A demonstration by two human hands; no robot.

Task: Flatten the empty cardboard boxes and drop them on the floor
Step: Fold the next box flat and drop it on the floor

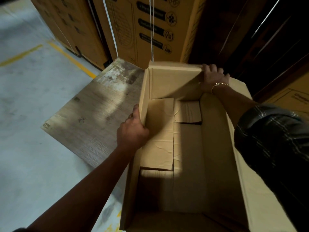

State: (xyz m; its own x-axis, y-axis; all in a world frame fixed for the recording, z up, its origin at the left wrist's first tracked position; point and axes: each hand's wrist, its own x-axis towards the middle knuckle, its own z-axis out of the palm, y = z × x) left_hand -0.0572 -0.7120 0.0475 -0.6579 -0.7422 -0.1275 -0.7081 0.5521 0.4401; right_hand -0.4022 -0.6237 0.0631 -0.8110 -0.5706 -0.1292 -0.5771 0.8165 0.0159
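An open box sits in front, below stacked cartons. Left grip clasps its left wall, right grip its far corner. Flattening seems barely begun; next, push the walls together.

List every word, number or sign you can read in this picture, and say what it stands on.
No text reads clearly.
Tall brown printed carton at the back: black label strips beside round icons, lettering too blurred.
Brown carton at the right edge: one printed word, blurred and cut off.
Grey flat board on the floor: small marks, unreadable.
Open plain brown cardboard box: no print shows.
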